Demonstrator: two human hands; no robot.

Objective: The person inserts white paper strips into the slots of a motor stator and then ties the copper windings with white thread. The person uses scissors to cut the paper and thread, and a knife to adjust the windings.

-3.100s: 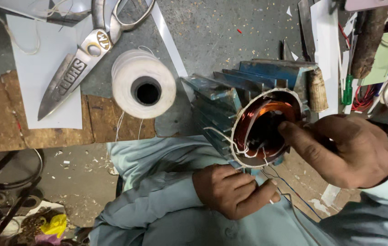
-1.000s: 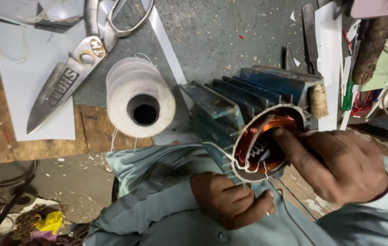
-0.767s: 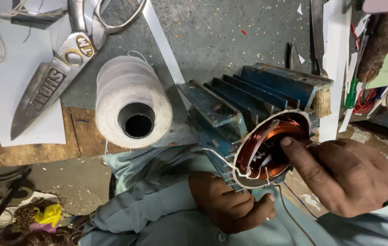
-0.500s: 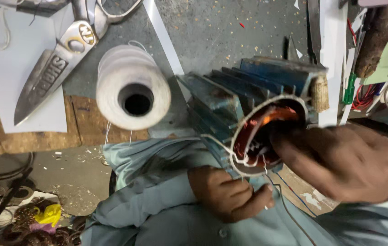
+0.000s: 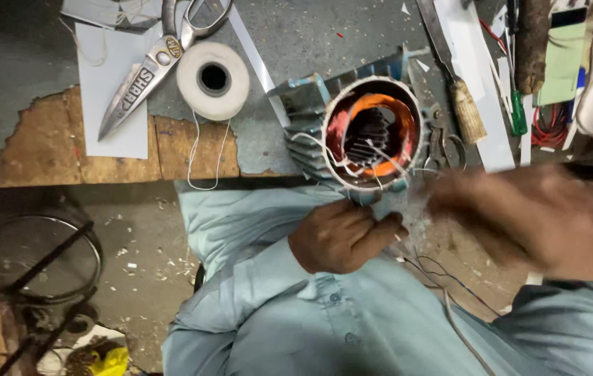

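You can reach the motor (image 5: 373,136) from above: its round mouth is open. Thin white wires (image 5: 324,150) cross its left rim. Your left hand (image 5: 341,237) blocks it from below. A file (image 5: 449,69) and pliers (image 5: 442,143) crowd its right side. The string roll (image 5: 213,80) and scissors (image 5: 150,69) fill the bench on the left.

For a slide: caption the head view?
Left hand steadies a copper-wound motor stator; blurred right hand beside it.

Even, soft light; right hand (image 5: 540,219) smeared by motion blur.
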